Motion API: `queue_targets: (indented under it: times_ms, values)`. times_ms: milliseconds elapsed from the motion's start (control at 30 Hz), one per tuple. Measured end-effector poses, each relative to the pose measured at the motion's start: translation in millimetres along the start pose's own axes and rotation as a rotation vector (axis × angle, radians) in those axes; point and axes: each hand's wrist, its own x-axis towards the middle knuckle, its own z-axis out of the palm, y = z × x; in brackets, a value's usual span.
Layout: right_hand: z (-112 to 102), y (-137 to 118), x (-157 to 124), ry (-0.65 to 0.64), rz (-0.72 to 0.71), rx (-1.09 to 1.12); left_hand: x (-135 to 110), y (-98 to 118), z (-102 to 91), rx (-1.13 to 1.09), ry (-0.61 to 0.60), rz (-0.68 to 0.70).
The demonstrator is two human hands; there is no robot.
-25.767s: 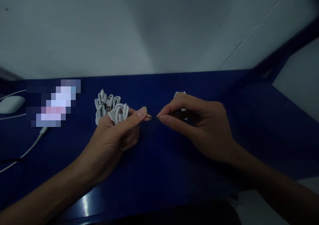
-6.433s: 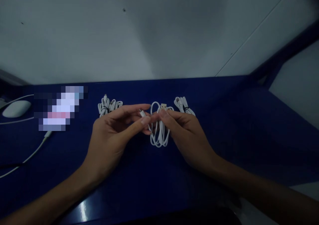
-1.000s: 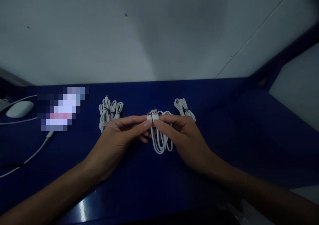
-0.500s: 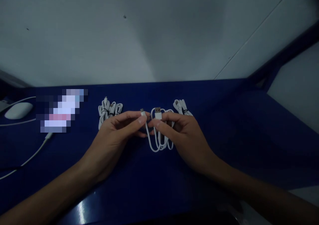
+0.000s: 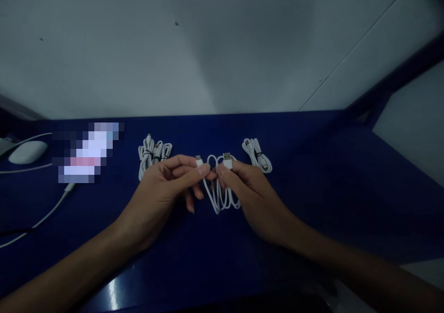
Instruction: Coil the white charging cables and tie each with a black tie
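Observation:
Between my two hands is a white USB cable [image 5: 217, 202], gathered in loose loops that hang below my fingers. My left hand [image 5: 166, 183] pinches its small connector [image 5: 199, 162] between thumb and index finger, with the lower fingers spread. My right hand [image 5: 255, 190] is closed around the loops, and the larger USB-A plug [image 5: 227, 160] stands up above its thumb. Behind my left hand lie several tied white cables [image 5: 149, 151], partly hidden by it. Beyond my right hand lies another coiled white cable [image 5: 257, 155] with a black tie.
The blue table [image 5: 194, 266] meets a pale wall [image 5: 138, 49] at the back. On the left lie a phone with a blurred screen [image 5: 90, 153], a charging cord [image 5: 52, 211] plugged into it, and a white rounded object [image 5: 27, 152].
The USB-A plug and my right hand have shifted slightly, with the plug now tilted. My left hand's lower fingers have come off the loops and hang down, uncovering more of the coiled cable at right.

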Motion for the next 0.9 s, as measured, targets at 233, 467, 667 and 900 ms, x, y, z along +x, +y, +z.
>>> queue_targets:
  times_ms: [233,467,667,900]
  values:
    - [0.4,-3.5,-1.0,-0.009,-0.094,0.037,1.1,-1.5,0.6,-0.025,-0.030,-0.010]
    - [-2.4,1.7,2.4,-0.013,0.021,0.213,-0.9,3.9,4.9,-0.036,-0.070,-0.024]
    - [-5.4,6.6,8.5,-0.187,0.145,0.513,-0.9,3.5,1.3,-0.041,-0.051,0.035]
    - [-1.5,8.2,7.7,-0.240,0.212,0.633,1.3,2.5,-0.7,0.002,-0.099,0.006]
